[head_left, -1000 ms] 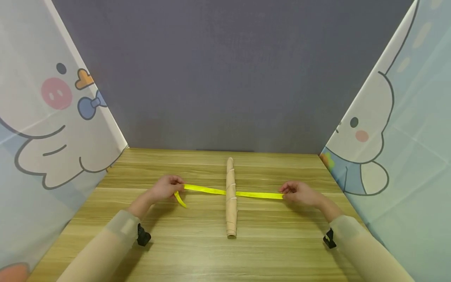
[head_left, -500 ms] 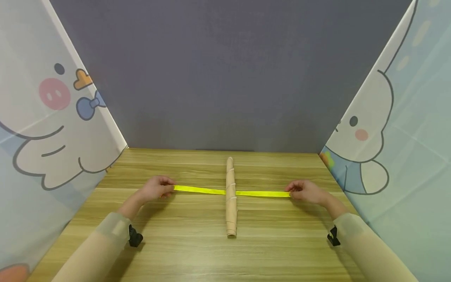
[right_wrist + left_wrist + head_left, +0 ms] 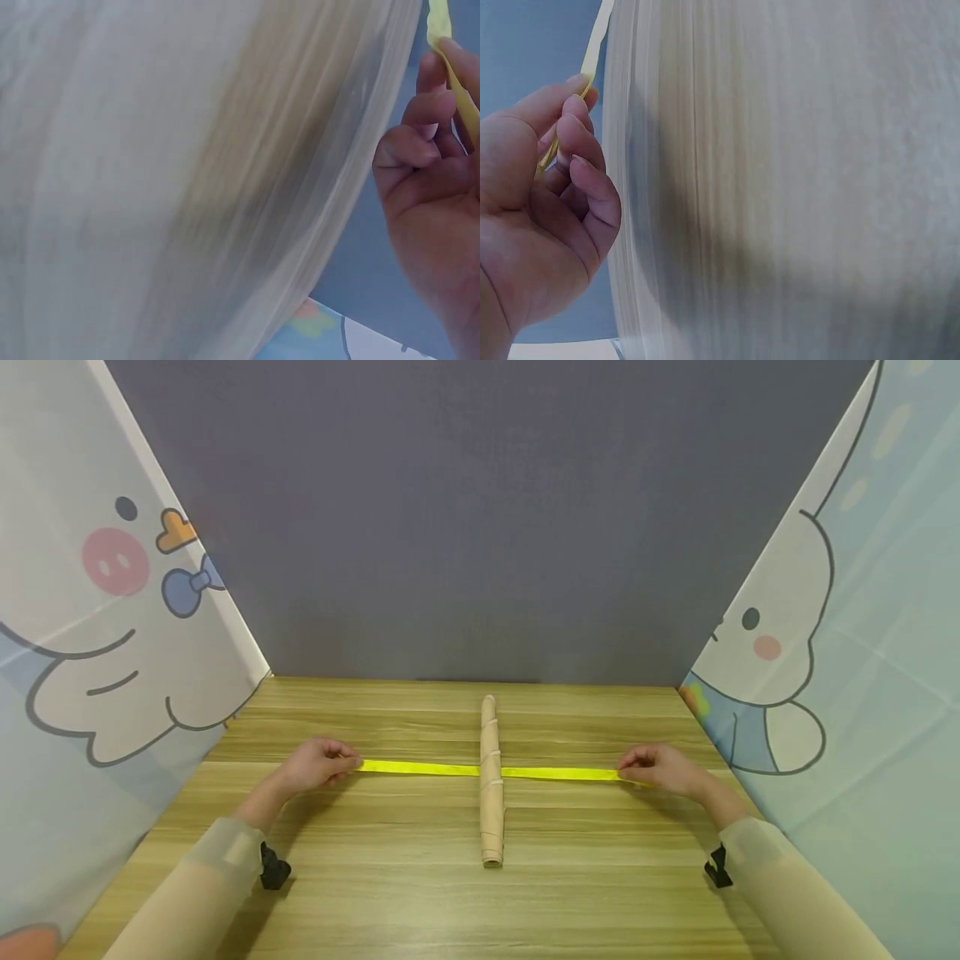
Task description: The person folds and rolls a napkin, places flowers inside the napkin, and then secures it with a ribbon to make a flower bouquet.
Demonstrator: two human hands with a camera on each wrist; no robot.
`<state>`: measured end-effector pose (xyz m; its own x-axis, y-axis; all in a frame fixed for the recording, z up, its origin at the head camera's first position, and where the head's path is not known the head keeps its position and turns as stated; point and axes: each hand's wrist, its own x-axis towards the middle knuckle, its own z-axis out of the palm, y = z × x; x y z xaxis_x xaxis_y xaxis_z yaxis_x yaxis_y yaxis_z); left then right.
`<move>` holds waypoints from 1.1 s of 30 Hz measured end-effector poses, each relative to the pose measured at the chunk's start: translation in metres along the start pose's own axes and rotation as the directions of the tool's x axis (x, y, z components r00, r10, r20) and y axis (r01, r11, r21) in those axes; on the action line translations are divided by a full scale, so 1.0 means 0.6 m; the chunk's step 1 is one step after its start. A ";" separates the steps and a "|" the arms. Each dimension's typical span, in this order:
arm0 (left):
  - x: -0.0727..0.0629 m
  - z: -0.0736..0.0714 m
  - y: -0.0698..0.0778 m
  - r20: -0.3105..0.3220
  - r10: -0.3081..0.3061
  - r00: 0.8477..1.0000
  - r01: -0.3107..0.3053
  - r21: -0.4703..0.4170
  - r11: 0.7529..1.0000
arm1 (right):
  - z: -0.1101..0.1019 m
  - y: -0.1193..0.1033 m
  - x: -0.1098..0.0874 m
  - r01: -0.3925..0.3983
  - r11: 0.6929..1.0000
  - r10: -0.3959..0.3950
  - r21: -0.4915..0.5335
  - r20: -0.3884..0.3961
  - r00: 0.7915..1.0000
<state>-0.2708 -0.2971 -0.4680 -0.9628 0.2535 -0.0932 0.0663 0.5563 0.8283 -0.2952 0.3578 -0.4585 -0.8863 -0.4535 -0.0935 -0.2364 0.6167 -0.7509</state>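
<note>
A yellow ribbon (image 3: 420, 767) stretches nearly straight across the table from one hand to the other. It passes beneath a rolled-up beige sheet (image 3: 491, 818), which stands lengthwise in the middle of the head view with a pale cord (image 3: 493, 782) wound round it. My left hand (image 3: 315, 766) pinches the ribbon's left part between thumb and forefinger. In the left wrist view the ribbon (image 3: 594, 52) runs through those fingertips, its tail tucked in the palm. On the right, my right hand (image 3: 663, 770) pinches the other part, with the tail (image 3: 465, 101) trailing along the palm.
The wood-grain table (image 3: 375, 893) ends at a dark grey back panel (image 3: 480, 527). Cartoon-printed cloths (image 3: 150, 693) flank it on both sides. Each sleeve cuff carries a black wrist camera (image 3: 274, 867).
Both hands have moved outward, the left one farther, and the ribbon between them is longer and straighter. The loose tail hanging by the left hand no longer shows in the head view. The roll stays put.
</note>
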 end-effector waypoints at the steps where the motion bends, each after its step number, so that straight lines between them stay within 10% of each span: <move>1: -0.001 -0.001 -0.001 -0.001 -0.009 1.000 0.009 0.002 1.000 | -0.001 0.001 -0.001 0.001 1.000 -0.002 0.006 0.005 1.000; 21: -0.012 -0.020 0.002 0.053 -0.043 0.998 0.045 -0.043 0.998 | -0.020 0.012 -0.029 -0.035 0.997 0.034 0.064 0.025 0.999; 33: -0.015 -0.032 0.041 0.251 0.009 0.968 0.002 -0.045 0.999 | -0.007 -0.044 -0.020 -0.024 0.995 0.027 0.099 -0.036 0.999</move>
<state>-0.2653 -0.3010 -0.4358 -0.8657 0.4490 -0.2211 0.0522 0.5203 0.8524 -0.2801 0.3499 -0.4349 -0.9061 -0.4133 -0.0906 -0.1749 0.5607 -0.8093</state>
